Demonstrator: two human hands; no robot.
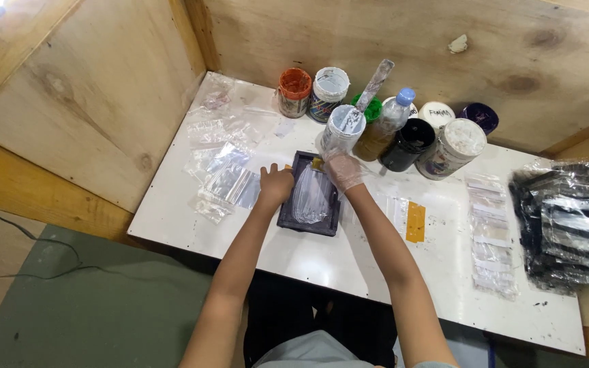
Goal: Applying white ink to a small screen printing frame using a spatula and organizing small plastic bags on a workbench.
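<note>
Near the middle of the white table [192,225], just in front of the row of paint jars [376,123], a small dark frame [288,218] was seen in the head view, lying flat with a clear plastic sheet [311,194] on it. The left hand [275,185] was pressed closed over the frame's left edge. The gloved right hand [343,170] was closed on something at the frame's far right corner; what it gripped could not be told. The frame was judged stiff and light, best held by its rim. The sheet was judged thin, limp and slippery, best taken at a corner. Loose clear bags [223,174] lay left of the frame.
</note>
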